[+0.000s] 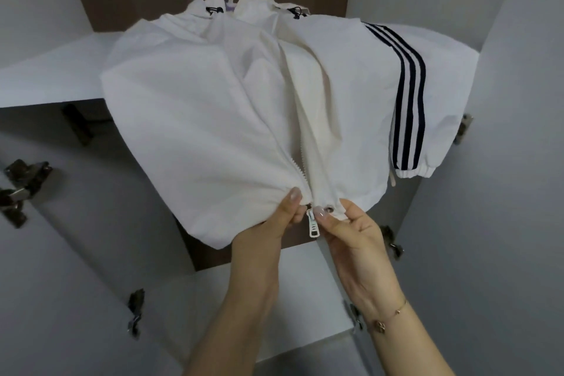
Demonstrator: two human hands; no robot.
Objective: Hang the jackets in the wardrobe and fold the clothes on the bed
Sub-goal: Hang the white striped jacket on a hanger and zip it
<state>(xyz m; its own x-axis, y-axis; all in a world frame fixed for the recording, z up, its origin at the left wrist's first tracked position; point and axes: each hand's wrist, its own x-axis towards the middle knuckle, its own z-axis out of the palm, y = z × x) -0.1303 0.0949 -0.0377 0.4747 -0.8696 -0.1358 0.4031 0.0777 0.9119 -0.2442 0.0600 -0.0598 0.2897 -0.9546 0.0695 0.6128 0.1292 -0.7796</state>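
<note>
Jacket hangs in wardrobe. Left hand pinches hem left of zipper pull; right hand pinches hem right. We should align both ends before zipping.

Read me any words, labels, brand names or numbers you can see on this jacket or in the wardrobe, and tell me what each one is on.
None can be read.
White jacket: no printed words or logo show; the three dark stripes on its sleeve are a pattern, not text.
Zipper pull: ridged, any marking too small to read.
Bracelet on the right hand's wrist: no legible engraving.
Wardrobe door hinges: no readable stamp.
</note>
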